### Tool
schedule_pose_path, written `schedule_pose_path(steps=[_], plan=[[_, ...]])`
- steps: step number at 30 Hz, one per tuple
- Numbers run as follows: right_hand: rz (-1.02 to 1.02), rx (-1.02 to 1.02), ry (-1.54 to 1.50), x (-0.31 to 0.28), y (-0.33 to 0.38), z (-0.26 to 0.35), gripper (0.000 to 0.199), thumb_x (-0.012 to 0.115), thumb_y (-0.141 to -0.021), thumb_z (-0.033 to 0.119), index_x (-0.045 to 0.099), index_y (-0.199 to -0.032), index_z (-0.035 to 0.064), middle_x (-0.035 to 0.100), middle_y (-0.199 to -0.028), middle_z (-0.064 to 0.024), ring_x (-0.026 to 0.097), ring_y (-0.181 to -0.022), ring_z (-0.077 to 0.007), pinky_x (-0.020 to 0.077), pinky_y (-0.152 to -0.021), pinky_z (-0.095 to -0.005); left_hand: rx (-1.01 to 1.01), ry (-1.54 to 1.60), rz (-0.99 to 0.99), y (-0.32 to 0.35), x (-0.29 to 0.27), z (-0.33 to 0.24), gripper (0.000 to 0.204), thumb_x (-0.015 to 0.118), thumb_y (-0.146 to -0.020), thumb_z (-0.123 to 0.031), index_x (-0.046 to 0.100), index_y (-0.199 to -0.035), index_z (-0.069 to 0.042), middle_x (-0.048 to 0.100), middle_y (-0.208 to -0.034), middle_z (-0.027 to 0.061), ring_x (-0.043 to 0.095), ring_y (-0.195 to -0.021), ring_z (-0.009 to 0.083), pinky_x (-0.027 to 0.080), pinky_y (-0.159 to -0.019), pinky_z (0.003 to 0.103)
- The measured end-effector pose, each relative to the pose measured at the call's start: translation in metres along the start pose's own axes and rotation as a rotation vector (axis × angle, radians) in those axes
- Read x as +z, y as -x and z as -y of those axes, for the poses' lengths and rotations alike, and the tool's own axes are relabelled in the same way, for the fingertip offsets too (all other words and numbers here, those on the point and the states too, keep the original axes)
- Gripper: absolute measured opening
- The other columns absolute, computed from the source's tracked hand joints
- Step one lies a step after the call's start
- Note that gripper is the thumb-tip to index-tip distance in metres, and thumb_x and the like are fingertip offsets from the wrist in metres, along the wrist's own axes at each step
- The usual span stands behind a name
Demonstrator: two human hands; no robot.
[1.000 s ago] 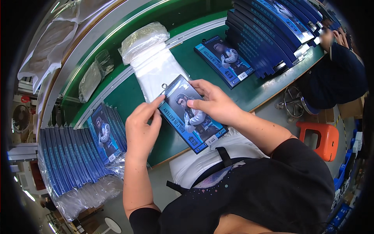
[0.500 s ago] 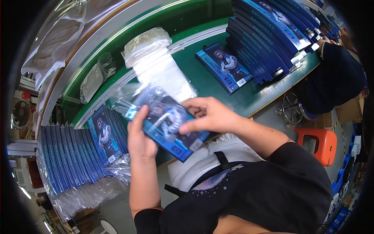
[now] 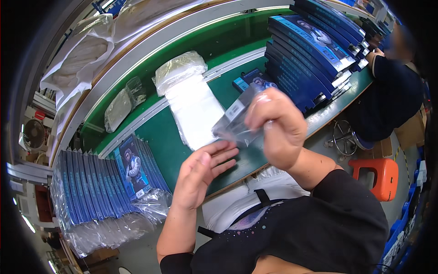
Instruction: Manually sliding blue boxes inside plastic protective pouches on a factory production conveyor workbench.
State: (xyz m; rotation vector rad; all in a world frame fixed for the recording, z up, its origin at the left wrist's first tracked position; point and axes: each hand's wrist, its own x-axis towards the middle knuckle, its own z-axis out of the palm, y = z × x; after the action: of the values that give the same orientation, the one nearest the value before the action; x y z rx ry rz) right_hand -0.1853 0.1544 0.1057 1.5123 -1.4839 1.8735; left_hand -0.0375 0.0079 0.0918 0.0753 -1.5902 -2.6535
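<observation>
My right hand [image 3: 280, 130] is closed, pinching the end of a clear bag with a flat dark box [image 3: 233, 119] in it. This bagged box is raised and tilted over the table, a side with a white label showing; motion blurs its lower part. My left hand [image 3: 200, 171] is open just below it, fingers spread, and whether the fingertips touch the bag I cannot tell. Beneath lies a pile of flat white clear-plastic bags [image 3: 194, 109]. Behind my right hand, a blue printed box [image 3: 253, 80] lies partly hidden.
Tall stacks of blue boxes [image 3: 299, 68] stand at the far right. Bagged boxes [image 3: 93, 187] stand in a row at left, beside a face-out box [image 3: 132, 169]. A plastic bundle [image 3: 123, 107] lies by the green back wall. A person [image 3: 392, 86] sits beyond an orange stool [image 3: 376, 178].
My right hand has lifted and turned the bagged box up and to the right, so its printed front no longer shows. My left hand has let go and opened.
</observation>
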Motion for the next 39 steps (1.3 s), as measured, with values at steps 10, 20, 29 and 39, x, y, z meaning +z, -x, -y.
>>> schedule_pose_path(steps=[10, 20, 29, 39], plan=[[0.431, 0.087, -0.280, 0.044, 0.030, 0.018, 0.023, 0.062, -0.082, 0.003, 0.064, -0.106, 0.0040, 0.058, -0.086, -0.0123, 0.059, -0.078, -0.0300, 0.0487, -0.067, -0.0369, 0.154, -0.121, -0.117, 0.026, -0.055, 0.028, 0.047, 0.054, -0.078, -0.004, 0.049, -0.123, 0.006, 0.062, -0.111, 0.0176, 0.062, -0.100, 0.0282, 0.049, -0.090, 0.038], [0.310, 0.835, -0.202, 0.003, 0.023, -0.037, 0.017, 0.059, -0.091, 0.015, 0.065, -0.096, 0.0004, 0.063, -0.086, -0.0077, 0.058, -0.081, -0.0169, 0.0464, -0.076, -0.0318, -0.030, 0.120, -0.470, 0.060, -0.034, -0.019, 0.077, 0.044, -0.056, 0.011, 0.037, -0.133, 0.015, 0.057, -0.121, 0.0249, 0.059, -0.112, 0.0321, 0.044, -0.100, 0.039], [0.037, 0.621, 0.581, -0.044, 0.023, -0.084, 0.049, 0.069, -0.084, 0.032, 0.060, -0.118, -0.0011, 0.057, -0.119, -0.0184, 0.055, -0.109, -0.0280, 0.0424, -0.096, -0.0395, 0.495, -0.989, -0.878, 0.087, -0.034, -0.054, 0.055, 0.054, -0.079, -0.002, 0.046, -0.133, 0.004, 0.053, -0.127, 0.0188, 0.053, -0.117, 0.0285, 0.037, -0.104, 0.039], [0.414, 0.626, 1.074, -0.033, 0.048, -0.086, 0.086, 0.075, -0.069, 0.052, 0.050, -0.131, -0.0023, 0.041, -0.137, -0.0286, 0.036, -0.130, -0.0416, 0.0263, -0.108, -0.0501, 0.272, -2.015, -0.946, 0.050, -0.054, -0.024, 0.039, 0.060, -0.087, -0.009, 0.057, -0.125, -0.003, 0.048, -0.139, 0.0153, 0.035, -0.136, 0.0350, 0.023, -0.111, 0.050]])
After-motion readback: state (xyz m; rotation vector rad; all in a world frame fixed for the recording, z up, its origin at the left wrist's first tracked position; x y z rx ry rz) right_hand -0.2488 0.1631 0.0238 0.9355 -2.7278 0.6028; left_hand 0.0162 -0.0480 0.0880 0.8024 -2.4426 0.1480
